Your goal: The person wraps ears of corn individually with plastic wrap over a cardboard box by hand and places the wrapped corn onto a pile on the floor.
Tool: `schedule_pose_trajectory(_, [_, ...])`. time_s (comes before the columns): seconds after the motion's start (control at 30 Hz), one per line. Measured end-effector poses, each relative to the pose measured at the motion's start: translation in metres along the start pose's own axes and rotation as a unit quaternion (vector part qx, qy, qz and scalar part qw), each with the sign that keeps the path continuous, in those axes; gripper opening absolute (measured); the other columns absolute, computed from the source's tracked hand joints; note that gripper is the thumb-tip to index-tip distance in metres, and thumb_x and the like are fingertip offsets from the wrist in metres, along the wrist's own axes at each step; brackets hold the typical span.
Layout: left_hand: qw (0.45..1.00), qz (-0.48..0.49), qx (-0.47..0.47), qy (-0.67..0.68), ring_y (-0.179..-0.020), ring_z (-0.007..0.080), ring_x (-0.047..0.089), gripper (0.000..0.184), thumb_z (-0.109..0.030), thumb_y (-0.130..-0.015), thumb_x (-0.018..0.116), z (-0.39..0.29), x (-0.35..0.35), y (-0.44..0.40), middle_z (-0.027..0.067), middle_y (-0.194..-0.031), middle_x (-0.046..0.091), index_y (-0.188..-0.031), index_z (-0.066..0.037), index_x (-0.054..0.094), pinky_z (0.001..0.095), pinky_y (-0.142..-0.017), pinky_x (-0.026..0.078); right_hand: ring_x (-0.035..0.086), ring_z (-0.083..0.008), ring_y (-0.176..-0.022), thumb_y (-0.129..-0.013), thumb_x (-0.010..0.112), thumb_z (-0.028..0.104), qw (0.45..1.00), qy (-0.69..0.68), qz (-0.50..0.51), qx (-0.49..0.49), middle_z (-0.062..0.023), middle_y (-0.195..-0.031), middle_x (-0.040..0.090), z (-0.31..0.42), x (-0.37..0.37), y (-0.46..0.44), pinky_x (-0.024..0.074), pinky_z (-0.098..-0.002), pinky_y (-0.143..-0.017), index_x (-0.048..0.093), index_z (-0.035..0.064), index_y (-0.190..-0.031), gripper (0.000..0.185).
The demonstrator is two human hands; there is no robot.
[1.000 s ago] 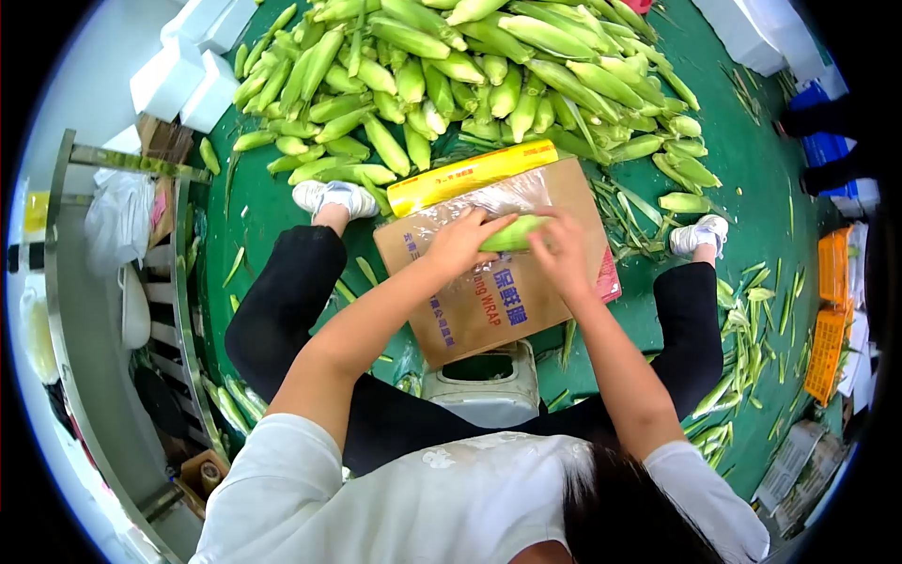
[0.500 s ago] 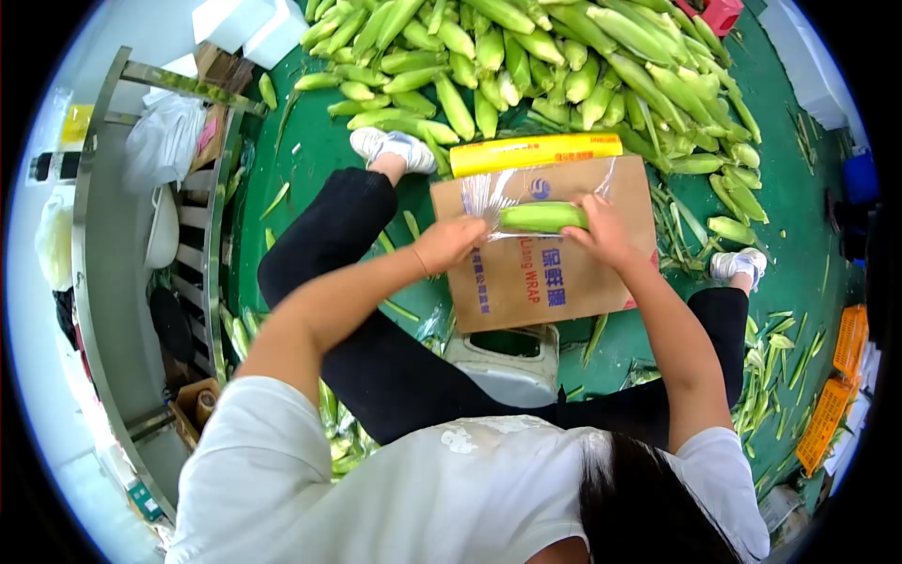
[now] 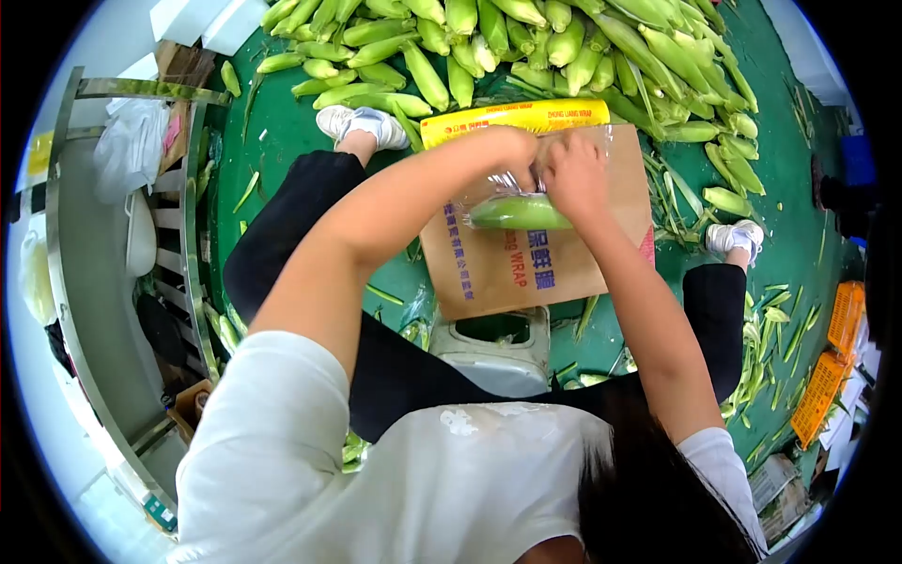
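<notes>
An ear of corn in its green husk (image 3: 517, 213) lies across a brown cardboard box (image 3: 489, 277), with clear cling film (image 3: 481, 195) around its left end and along its upper side. Just above the ear, my left hand (image 3: 510, 155) is closed on the film with its fingers bent. Close beside it, my right hand (image 3: 575, 174) has curled fingers, also closed on the film, its lower edge near the ear's right end. Behind both hands, at the box's far edge, lies a yellow cling film roll (image 3: 515, 116). The fingertips are partly hidden.
A large heap of corn ears (image 3: 564, 47) covers the floor ahead. The box rests over a pale plastic stool (image 3: 503, 352) between my legs. A metal rack (image 3: 70, 188) stands at left. Orange crates (image 3: 819, 399) and husk scraps (image 3: 752, 376) are at right.
My left hand has moved right and up, across to beside my right hand. My right hand has moved up off the ear onto the film. The film is now drawn over the ear.
</notes>
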State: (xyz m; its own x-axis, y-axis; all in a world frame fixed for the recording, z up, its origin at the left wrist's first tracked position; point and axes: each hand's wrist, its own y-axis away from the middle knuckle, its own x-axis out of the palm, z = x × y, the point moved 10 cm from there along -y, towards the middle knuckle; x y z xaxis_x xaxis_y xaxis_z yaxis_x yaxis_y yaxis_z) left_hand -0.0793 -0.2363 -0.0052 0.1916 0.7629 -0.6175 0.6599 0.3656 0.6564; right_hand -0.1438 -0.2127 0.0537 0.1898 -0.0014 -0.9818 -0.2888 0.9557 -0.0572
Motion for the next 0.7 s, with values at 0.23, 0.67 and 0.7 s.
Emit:
schedule_pose_trajectory(0.23, [0.886,-0.296,0.072,0.349,-0.082,0.0155,0.066,0.036,-0.023,-0.093,0.068,0.051,-0.088,-0.006,0.0091,-0.095,0.07,-0.12,-0.002,0.058,0.032,-0.075,0.053,0.058,-0.028,-0.114,-0.075,0.078,0.045,0.985,-0.095,0.005,-0.143,-0.0104,-0.115,0.064,0.056,-0.001,0.022,0.0364,-0.0492,-0.106,0.062,0.015,-0.122,0.058])
schedule_pose_trajectory(0.67, [0.923,-0.298,0.191,-0.15,-0.149,0.0248,0.023,0.043,-0.04,-0.1,0.045,-0.074,0.008,-0.022,-0.0039,-0.16,0.031,-0.143,-0.036,0.051,0.0597,-0.118,0.013,0.069,-0.0239,-0.093,-0.059,0.082,0.057,0.87,-0.128,0.45,-0.157,-0.0045,-0.104,0.073,0.062,0.044,0.062,0.0528,-0.039,-0.086,0.075,0.0228,-0.111,0.062])
schedule_pose_trajectory(0.7, [0.914,-0.297,0.191,-0.202,-0.149,0.0243,0.025,0.05,-0.037,-0.097,0.051,-0.085,0.018,-0.021,-0.0037,-0.16,0.031,-0.146,-0.037,0.045,0.0587,-0.118,0.019,0.069,-0.0248,-0.096,-0.061,0.08,0.059,0.844,-0.131,0.49,-0.175,-0.0055,-0.107,0.073,0.066,0.039,0.072,0.0523,-0.0389,-0.087,0.074,0.0226,-0.113,0.064])
